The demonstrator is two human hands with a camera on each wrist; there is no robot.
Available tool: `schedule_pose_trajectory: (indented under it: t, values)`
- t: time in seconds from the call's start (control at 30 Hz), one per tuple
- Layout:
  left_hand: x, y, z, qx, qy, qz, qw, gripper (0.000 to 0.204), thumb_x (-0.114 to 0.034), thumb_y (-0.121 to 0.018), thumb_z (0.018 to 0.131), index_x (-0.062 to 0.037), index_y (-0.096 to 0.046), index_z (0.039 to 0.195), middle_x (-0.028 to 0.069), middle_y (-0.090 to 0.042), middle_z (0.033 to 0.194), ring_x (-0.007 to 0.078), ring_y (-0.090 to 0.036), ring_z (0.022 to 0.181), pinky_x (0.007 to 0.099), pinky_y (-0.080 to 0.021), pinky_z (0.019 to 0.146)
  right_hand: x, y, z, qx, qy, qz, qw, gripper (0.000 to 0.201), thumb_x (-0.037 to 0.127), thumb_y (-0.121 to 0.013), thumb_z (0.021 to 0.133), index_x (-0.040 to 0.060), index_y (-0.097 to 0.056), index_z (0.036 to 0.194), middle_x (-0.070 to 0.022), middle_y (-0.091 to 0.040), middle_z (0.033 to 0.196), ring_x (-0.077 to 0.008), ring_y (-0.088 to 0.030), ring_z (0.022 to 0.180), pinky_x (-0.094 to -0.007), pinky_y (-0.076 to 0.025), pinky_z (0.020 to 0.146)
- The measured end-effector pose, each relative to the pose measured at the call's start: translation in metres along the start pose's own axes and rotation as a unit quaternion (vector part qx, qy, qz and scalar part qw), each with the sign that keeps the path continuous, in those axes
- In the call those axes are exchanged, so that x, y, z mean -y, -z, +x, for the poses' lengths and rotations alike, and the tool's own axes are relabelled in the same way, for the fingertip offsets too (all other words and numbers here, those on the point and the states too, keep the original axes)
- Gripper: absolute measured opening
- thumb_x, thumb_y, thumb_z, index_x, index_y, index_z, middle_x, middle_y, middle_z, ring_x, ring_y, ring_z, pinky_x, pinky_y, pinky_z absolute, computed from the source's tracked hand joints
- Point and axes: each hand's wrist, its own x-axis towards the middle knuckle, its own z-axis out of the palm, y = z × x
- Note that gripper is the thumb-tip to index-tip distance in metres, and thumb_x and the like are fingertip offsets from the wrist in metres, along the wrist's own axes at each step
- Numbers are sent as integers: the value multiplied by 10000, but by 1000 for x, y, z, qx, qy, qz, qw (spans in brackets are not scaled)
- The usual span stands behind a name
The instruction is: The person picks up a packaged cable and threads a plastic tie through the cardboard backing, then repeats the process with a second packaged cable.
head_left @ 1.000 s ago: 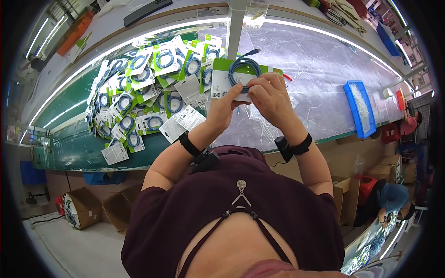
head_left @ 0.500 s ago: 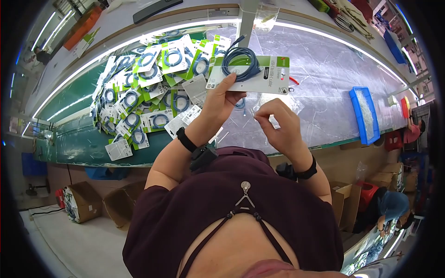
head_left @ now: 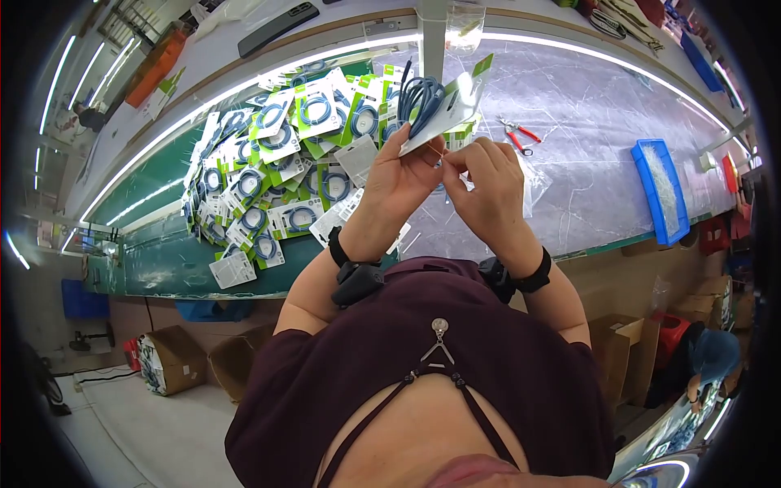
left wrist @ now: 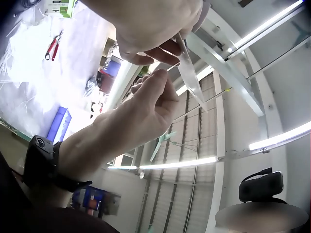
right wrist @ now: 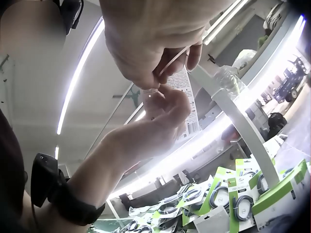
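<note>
My left hand grips a green-and-white cable card by its lower edge, the card tilted nearly edge-on in the head view. On its front sits a coiled blue cable, one end sticking up. Close behind the card, my right hand pinches a thin white cable tie, which shows across its fingers in the right wrist view. The fingertips of both hands meet at the card's back. Printed text and a barcode show on that back in the right wrist view.
A heap of carded blue cables covers the left of the table. Red-handled pliers lie right of the hands, with a clear plastic bag nearby. A blue tray of clear strips stands further right. A white post rises behind.
The card was flat to the view with both hands on it; the right hand drew away below it, then came back to its rear. The left hand has turned the card edge-on.
</note>
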Motion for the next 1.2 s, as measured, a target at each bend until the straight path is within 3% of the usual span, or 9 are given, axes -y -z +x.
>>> schedule_pose_trajectory:
  t: [0.27,0.43,0.53,0.7,0.8,0.83,0.93,1.1,1.2]
  values:
    - [8,-5,-3,-24,-31,88,995,298,-201,-519,921,-32,-509,1167,144,-588,1143,265,-566,1058,471,-423,947,-5,-5,-3,8,-17,7,1000,164,45,-687,685,84,-543,754,-35,-557,704,-219,-565,669,-353,-416,706]
    - [15,-13,-5,-30,-36,106,993,309,-232,-501,929,1,-546,1126,146,-631,1025,257,-587,986,459,-402,957,-9,-10,-6,9,-26,30,999,158,49,-687,689,75,-563,783,-41,-567,720,-230,-566,679,-353,-412,709]
    - [21,-16,-5,-47,-37,134,989,323,-251,-509,930,-31,-528,1165,112,-625,1081,223,-574,1023,442,-406,946,-11,-14,-7,-16,-41,36,998,166,43,-672,708,50,-598,856,-77,-602,775,-268,-577,713,-369,-417,754]
    - [10,2,-2,-46,-63,195,978,271,-242,-532,927,-96,-532,1156,66,-606,1142,184,-561,1054,408,-428,904,-17,-21,-23,-2,-49,50,998,176,-2,-647,754,13,-632,929,-112,-631,855,-248,-591,741,-347,-457,718]
    - [13,2,-3,-60,-94,254,961,243,-225,-569,914,-134,-546,1138,19,-621,1109,137,-560,1029,359,-415,879,-14,-22,-30,32,-225,217,949,128,16,-623,805,2,-628,932,-101,-643,871,-192,-600,740,-304,-464,678]
    - [15,3,-2,-58,-95,250,962,243,-225,-569,914,-134,-546,1138,19,-621,1109,137,-560,1029,359,-415,879,-17,-25,-32,35,-223,213,950,128,16,-623,805,2,-628,932,-101,-643,871,-192,-600,740,-304,-464,678]
    - [21,10,0,-65,-118,258,957,248,-185,-606,894,-151,-548,1133,-5,-618,1089,117,-551,1030,329,-410,873,-29,-37,-39,9,-333,354,874,139,6,-602,828,-7,-614,965,-96,-643,808,-171,-630,725,-293,-476,615]
    - [22,18,1,-58,-166,323,930,255,-172,-629,880,-169,-551,1122,-37,-613,1052,97,-547,1006,298,-416,836,-41,-32,-44,89,-396,298,864,137,54,-608,856,-23,-610,969,-69,-637,774,-129,-617,690,-266,-480,609]
    - [21,23,0,-71,-170,313,932,209,-160,-638,872,-172,-576,1071,-39,-631,1012,89,-576,933,301,-422,817,-39,-28,-46,163,-450,337,811,161,68,-592,877,-25,-600,1009,-60,-638,838,-121,-611,755,-256,-485,631]
